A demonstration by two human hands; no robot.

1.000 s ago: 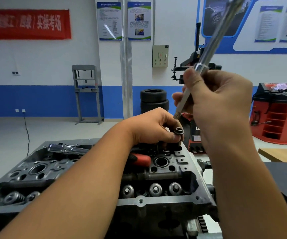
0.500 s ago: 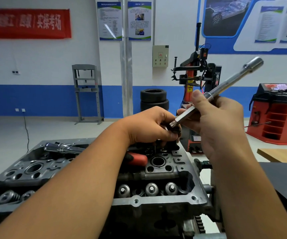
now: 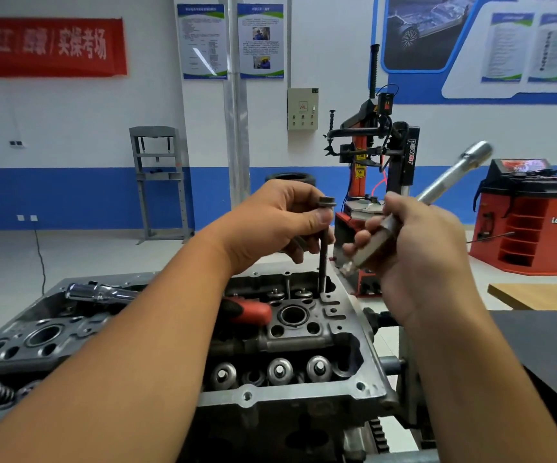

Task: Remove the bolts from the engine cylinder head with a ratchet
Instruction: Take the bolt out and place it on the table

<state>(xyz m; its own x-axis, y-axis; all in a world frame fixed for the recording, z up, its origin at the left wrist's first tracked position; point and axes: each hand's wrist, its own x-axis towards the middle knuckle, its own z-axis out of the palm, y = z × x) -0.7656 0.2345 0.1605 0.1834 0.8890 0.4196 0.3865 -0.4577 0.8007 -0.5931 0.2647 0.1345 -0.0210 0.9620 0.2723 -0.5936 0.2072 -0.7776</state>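
Change: since half a second ago the left hand [image 3: 270, 225] is lifting the bolt [image 3: 323, 243] up; before, it was low at the head [image 3: 303, 332], and now most of the shank is standing out of the hole.
Left grip: thumb and fingers are pinching the bolt just under its flanged top, holding it upright.
Bolt: its lower end is still sitting in the hole at the far right corner of the head.
Right grip: the right hand [image 3: 414, 248] is closing around the extension bar [image 3: 437, 188], which is pointing up to the right, just beside the bolt and not touching it.
Ratchet [image 3: 99, 292]: lying on the far left part of the head.
Red handle [image 3: 253, 312]: lying on the head, partly hiding under the left arm.
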